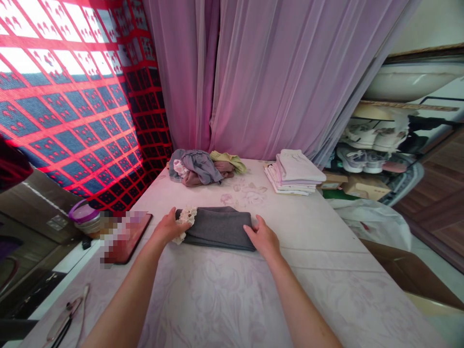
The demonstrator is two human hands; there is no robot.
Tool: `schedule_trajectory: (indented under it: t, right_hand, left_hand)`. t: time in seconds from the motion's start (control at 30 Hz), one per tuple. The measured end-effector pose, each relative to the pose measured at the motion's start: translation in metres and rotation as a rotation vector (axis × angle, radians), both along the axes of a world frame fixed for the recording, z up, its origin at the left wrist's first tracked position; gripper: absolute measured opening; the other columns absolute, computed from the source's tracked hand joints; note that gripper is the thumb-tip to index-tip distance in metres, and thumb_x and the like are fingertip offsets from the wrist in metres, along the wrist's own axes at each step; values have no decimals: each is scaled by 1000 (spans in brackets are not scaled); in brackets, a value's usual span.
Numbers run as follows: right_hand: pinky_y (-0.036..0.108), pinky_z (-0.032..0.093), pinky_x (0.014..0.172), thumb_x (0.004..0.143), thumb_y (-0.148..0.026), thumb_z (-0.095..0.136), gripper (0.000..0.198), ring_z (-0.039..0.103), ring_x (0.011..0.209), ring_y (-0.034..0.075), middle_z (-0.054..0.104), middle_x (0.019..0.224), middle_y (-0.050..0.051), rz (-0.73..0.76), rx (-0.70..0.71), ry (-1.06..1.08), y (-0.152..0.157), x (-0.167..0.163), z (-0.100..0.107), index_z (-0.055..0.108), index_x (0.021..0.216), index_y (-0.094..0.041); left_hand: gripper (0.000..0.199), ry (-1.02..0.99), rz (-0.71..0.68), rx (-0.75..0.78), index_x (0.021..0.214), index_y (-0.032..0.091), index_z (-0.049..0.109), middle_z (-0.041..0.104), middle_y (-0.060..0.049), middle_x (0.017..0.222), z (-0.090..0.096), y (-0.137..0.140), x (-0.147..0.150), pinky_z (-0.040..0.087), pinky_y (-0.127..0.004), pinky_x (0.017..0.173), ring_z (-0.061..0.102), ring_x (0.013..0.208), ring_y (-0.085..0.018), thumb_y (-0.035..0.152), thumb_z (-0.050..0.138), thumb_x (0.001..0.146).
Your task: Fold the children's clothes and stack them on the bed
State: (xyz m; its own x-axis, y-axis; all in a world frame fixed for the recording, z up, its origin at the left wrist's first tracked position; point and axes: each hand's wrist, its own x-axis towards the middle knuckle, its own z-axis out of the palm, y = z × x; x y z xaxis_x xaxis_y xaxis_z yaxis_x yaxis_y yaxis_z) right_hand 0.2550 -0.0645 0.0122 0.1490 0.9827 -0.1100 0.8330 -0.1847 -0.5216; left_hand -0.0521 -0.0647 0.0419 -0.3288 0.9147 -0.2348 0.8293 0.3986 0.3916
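Observation:
A folded dark grey garment (219, 227) with a cream lace trim (185, 218) lies on the pale floral sheet (224, 290) in front of me. My left hand (168, 228) rests on its left end, fingers over the lace. At the garment's right end my right hand (264, 238) presses on the edge, fingers spread flat. Both forearms reach in from the bottom of the view.
A heap of unfolded clothes (203, 166) lies at the back left. A neat stack of folded pale garments (293, 173) sits at the back right. A dark red flat case (128, 237) and a purple-lidded container (85, 217) are at the left. Pink curtains (271, 72) hang behind; shoes (366, 145) are at the right.

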Motion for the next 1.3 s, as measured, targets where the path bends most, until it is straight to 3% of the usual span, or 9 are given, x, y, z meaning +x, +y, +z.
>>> schedule_trajectory:
  t: [0.13,0.3,0.47,0.63,0.77,0.87,0.97,1.17,1.3]
  right_hand:
    - [30,46,75,80,-49,60,56,66,95,23,71,103,7,38,-101,64,11,4,3,55,126,-18]
    - [25,44,67,77,-38,64,34,66,84,17,72,94,2,56,-99,166,16,-2,10,64,107,-21]
    - [25,43,69,78,-32,63,31,64,80,16,70,87,1,26,75,82,25,5,30,63,108,-22]
    - [27,45,80,79,-26,60,30,62,93,17,66,103,4,-17,333,-10,45,26,29,64,109,-23]
    - [29,46,84,82,-29,58,35,62,95,17,66,106,5,-5,258,-17,54,38,9,62,115,-22]
    - [31,47,86,84,-34,56,44,63,98,19,66,112,7,-34,200,18,50,43,-6,56,125,-20]
    - [33,47,88,86,-41,53,51,63,101,21,66,115,10,-90,151,43,42,46,-14,52,131,-17]
    - [32,46,87,78,-44,62,56,63,103,23,67,115,11,-89,72,57,37,51,-9,56,127,-16]
    - [28,47,74,75,-42,65,39,66,85,19,71,95,5,-40,17,110,40,55,-1,68,105,-18]
  left_hand:
    - [90,46,47,-16,144,16,34,54,-20,135,9,-2,7,47,-39,92,58,117,-33,48,68,68]
    - [85,18,80,31,145,22,34,51,-16,137,15,-8,12,49,-34,87,61,112,-30,39,66,68]
    - [85,-153,88,138,147,21,29,50,-16,136,6,-15,25,47,-32,90,58,116,-28,39,63,71]
    - [86,-184,-32,116,145,20,31,51,-15,133,-2,-25,56,45,-32,92,60,110,-26,47,64,71]
    - [73,-69,-171,47,136,25,45,50,-15,131,7,-26,61,45,-38,91,61,107,-29,61,56,74]
    - [73,-28,-214,58,129,21,53,41,-18,141,17,-18,53,42,-39,96,54,120,-32,69,49,75]
    - [76,-18,-194,141,133,18,50,30,-18,152,21,-4,47,38,-38,102,43,132,-32,70,46,77]
    - [91,-93,-252,-5,141,16,40,57,-17,134,7,17,47,43,-31,94,55,121,-29,72,51,71]
    - [83,39,-291,-39,122,17,59,62,-17,128,6,23,44,46,-31,86,59,115,-32,73,60,60]
